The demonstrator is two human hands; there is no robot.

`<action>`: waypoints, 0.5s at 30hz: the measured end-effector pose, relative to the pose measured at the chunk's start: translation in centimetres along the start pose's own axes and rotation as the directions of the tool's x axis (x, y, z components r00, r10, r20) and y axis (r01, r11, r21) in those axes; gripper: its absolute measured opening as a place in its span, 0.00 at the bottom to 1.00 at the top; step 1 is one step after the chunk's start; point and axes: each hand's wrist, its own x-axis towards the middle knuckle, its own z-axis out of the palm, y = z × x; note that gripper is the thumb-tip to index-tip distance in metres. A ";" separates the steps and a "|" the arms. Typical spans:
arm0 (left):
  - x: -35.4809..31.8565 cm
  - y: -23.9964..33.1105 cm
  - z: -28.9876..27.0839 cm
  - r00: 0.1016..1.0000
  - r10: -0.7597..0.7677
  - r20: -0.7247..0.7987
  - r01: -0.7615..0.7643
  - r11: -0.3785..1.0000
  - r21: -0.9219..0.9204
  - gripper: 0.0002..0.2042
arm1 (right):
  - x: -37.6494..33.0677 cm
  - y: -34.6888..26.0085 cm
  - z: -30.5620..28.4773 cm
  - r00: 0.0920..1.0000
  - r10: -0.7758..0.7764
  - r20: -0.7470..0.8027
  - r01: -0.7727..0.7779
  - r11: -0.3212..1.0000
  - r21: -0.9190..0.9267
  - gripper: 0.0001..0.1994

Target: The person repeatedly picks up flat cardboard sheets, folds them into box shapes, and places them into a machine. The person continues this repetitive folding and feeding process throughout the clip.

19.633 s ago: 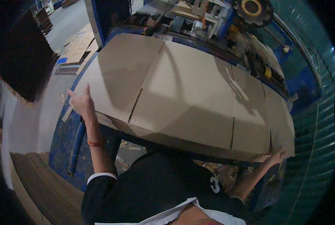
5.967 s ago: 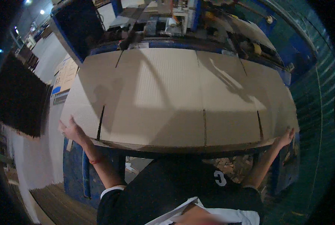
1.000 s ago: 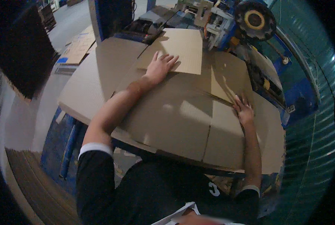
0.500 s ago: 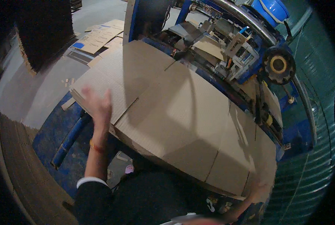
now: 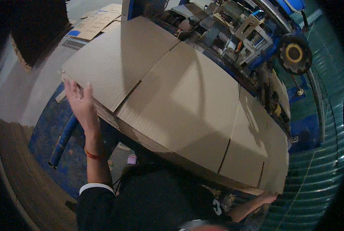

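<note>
As at edges: hands [image 5: 81, 104] w/ cardboard sheet [image 5: 179, 96]

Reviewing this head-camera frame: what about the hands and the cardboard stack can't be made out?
- Right hand: sits at the stack's lower right corner; the cardboard sheets hide its fingers, so its grip cannot be told.
- Left hand: open at the stack's left edge; whether it touches the edge is unclear.
- Sheet count: the stack's edge is dark and too fine to count.
- Machine behind: the sheets cover its lower part.
</note>
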 end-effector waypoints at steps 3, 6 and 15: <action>1.2 -0.4 0.6 0.975 -0.221 -0.030 0.171 0.828 -0.534 0.23 | 1.4 -0.4 -1.2 0.967 -0.062 0.248 0.031 0.991 0.128 0.21; 2.8 -0.6 1.5 0.847 -0.492 0.202 0.530 0.750 -0.395 0.16 | 1.3 -2.2 -2.0 0.925 -0.158 0.346 -0.128 0.727 0.675 0.22; -0.4 3.9 -2.4 0.850 -0.061 0.524 0.031 0.997 0.065 0.18 | -11.3 -13.2 -7.1 0.992 -0.081 -0.100 0.112 0.925 0.362 0.20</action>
